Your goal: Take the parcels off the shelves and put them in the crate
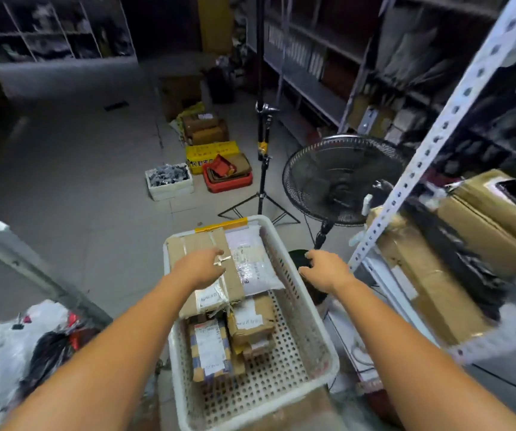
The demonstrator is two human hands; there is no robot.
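The parcels left to fetch lie on the shelf to my right: a long cardboard box [421, 275] on the lower board, and a second box [486, 219] behind it with something dark wedged between them. The long box's axis runs from far-left to near-right, slanting away from me, with its far end up against the slotted shelf post [437, 135]. My right grip [328, 267] is the nearer one. It hangs outside the crate [259, 393], between its rim and that post, with the fingers loosely curled and holding nothing. I judge it must go round the post, not through it.

My left grip [202, 265] reaches over the crate, its fingers stretched out and empty above the big taped parcel [194, 239]. I cannot tell if it touches. That parcel and a white mailer [252, 259] lie across the far end, on top of smaller parcels [250, 318].

The shelf side is smeared with blur, so labels and edges are unclear. The post crosses the long box, and the frame edge cuts off the second box. A standing fan [340, 178] is just beyond my right grip.
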